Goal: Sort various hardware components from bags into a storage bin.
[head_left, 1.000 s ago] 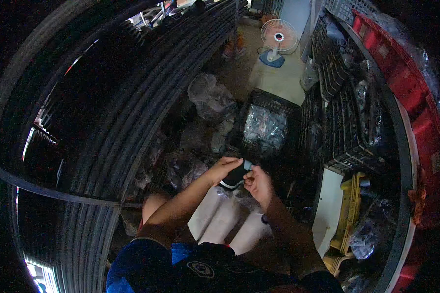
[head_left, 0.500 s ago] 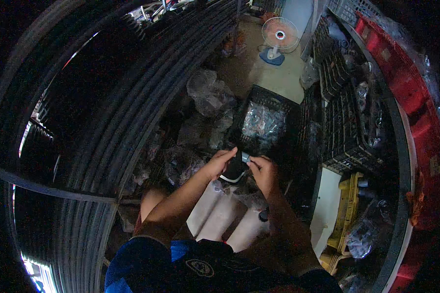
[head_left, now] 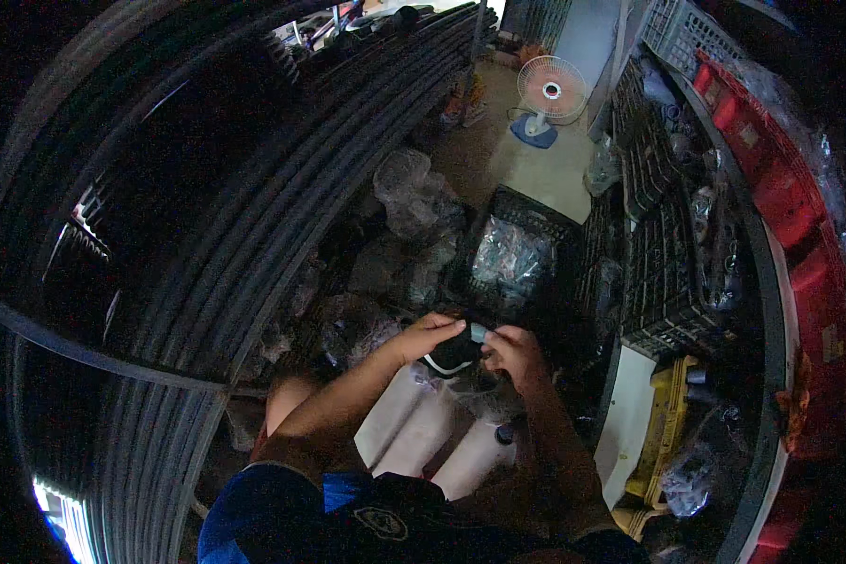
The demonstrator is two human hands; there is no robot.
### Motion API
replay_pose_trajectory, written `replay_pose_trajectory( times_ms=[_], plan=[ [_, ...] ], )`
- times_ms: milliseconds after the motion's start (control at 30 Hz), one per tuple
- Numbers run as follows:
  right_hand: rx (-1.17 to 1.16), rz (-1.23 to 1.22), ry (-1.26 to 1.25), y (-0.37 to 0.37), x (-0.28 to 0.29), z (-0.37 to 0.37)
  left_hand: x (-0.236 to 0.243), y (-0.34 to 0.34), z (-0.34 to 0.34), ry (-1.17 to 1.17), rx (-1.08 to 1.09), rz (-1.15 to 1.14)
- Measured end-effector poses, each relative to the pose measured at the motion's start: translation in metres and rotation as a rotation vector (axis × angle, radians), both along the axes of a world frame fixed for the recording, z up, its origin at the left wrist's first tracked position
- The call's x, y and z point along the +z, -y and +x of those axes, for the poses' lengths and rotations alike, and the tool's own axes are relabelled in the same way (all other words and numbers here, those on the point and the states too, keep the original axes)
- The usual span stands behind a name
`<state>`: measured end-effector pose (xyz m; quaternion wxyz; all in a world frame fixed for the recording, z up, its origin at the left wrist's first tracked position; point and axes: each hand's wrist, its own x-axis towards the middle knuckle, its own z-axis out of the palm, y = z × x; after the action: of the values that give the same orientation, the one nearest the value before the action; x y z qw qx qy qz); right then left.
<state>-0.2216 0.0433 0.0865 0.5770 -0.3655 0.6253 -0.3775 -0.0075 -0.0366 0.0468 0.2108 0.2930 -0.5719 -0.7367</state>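
Note:
In front of my lap, my left hand point(head_left: 427, 336) is closed, its thumb and fingers gripping a dark piece whose shape is lost in shadow. A small grey tube-like part point(head_left: 478, 333) sticks out between my two hands. My right hand point(head_left: 513, 354) pinches this grey part at its right end. Just below the left fingers is a black rounded thing with a white curved edge point(head_left: 451, 368); whether it joins the grey part, I cannot tell. Below the hands stand several pale, rounded, column-like shapes point(head_left: 404, 423).
Ahead is a black crate point(head_left: 526, 202) holding clear plastic-wrapped items point(head_left: 510, 249). Clear bags point(head_left: 409, 193) are heaped to its left. Long dark pipes point(head_left: 282, 207) run along the left. Stacked black crates point(head_left: 663, 282) and a yellow crate point(head_left: 663, 432) line the right. A fan point(head_left: 552, 90) stands farther off.
The whole scene has shifted slightly downward in the picture. My right fingers have moved in over the grey part. The left hand keeps its grip.

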Motion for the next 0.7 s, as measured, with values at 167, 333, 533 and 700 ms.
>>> replay_pose_trajectory(
  times_ms=[167, 333, 533, 700],
  plan=[
    [0.076, -0.728, -0.614, -0.006, 0.018, 0.005, 0.005, 0.004, -0.009, -0.038, 0.035, -0.004],
    [0.123, -0.795, -0.816, -0.005, 0.008, 0.002, 0.001, 0.007, -0.012, -0.024, 0.159, 0.192],
    [0.097, -0.608, -0.503, -0.004, -0.016, 0.001, 0.01, 0.001, -0.007, 0.002, 0.102, 0.172],
    [0.08, -0.03, 0.231, -0.004, -0.019, 0.001, 0.022, 0.0, -0.006, -0.052, 0.116, 0.119]
  ],
)
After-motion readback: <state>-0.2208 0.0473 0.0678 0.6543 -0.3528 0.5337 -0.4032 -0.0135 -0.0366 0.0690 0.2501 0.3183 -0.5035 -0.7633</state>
